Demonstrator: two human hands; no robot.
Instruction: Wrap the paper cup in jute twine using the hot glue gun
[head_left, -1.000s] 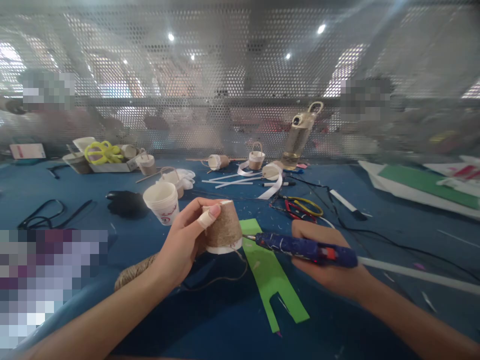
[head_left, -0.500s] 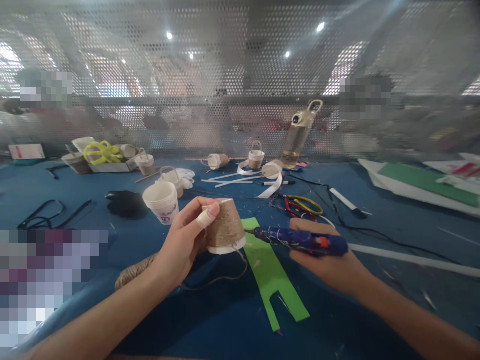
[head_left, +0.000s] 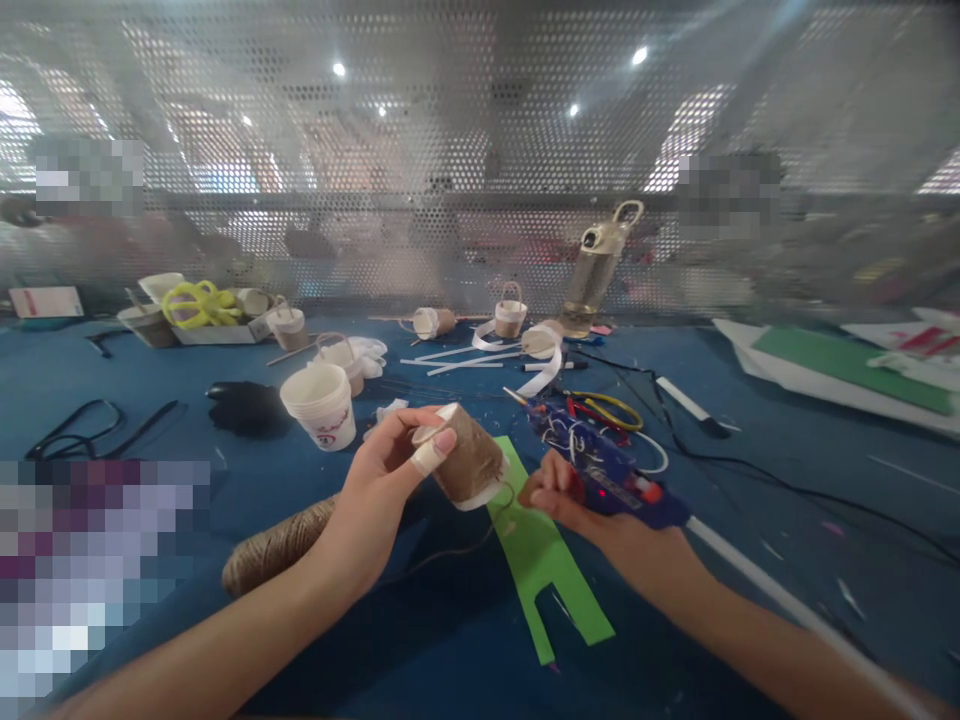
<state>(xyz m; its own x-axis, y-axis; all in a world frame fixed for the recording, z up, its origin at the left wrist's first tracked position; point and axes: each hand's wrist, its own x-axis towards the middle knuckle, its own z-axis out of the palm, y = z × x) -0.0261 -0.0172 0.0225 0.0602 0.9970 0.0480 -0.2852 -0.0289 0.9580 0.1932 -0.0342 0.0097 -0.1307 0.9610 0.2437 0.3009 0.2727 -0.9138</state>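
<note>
My left hand (head_left: pixel 379 475) grips a paper cup (head_left: pixel 471 462) wrapped in brown twine, its white rim tilted down to the right. A loose strand of twine (head_left: pixel 442 553) hangs from that rim and curves back to the left. In my right hand (head_left: pixel 622 535) is a blue hot glue gun (head_left: pixel 592 450), its nozzle pointing up and left, away from the cup. The right fingertips are close to the twine at the rim; whether they pinch it I cannot tell. A twine roll (head_left: pixel 277 540) lies beside my left forearm. Under the hands is a green cut-out strip (head_left: pixel 547 560).
Stacked white paper cups (head_left: pixel 319 400) stand left of my left hand. Several twine-wrapped little buckets, such as one bucket (head_left: pixel 510 316), sit farther back. A water bottle (head_left: pixel 596 280) stands by the perforated screen (head_left: pixel 465 150). Black cable (head_left: pixel 675 435) runs along the right.
The glue gun's nozzle has swung up and away from the cup. The cup has tilted further, and my right fingers have come in toward its rim and the twine.
</note>
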